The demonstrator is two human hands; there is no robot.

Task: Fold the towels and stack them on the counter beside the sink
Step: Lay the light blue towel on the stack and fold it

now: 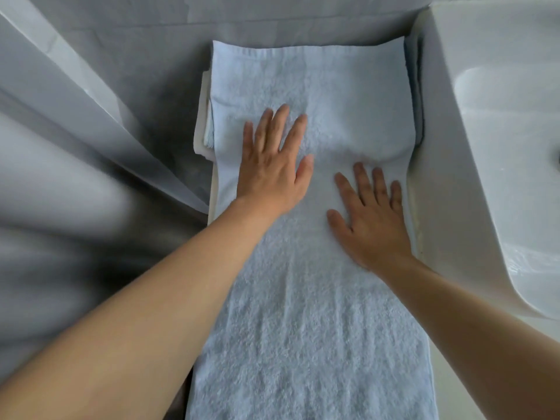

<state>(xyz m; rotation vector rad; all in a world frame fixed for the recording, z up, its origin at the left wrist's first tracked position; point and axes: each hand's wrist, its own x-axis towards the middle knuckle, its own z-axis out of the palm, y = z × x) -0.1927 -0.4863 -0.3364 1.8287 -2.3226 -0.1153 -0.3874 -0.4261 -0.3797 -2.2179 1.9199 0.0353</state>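
A long pale blue towel (309, 313) lies lengthwise along the narrow counter, its far end draped over a stack of folded towels (203, 128) whose edges show at the left. My left hand (272, 162) lies flat with straight fingers on the towel at the near edge of the stack. My right hand (369, 213) presses flat on the towel a little nearer to me, close to its right edge. Both palms face down and neither hand grips the cloth.
A white sink (500, 147) rises directly right of the towel, its basin curving away at the far right. Grey walls close in at the left and back. A strip of counter (448, 389) shows at the lower right.
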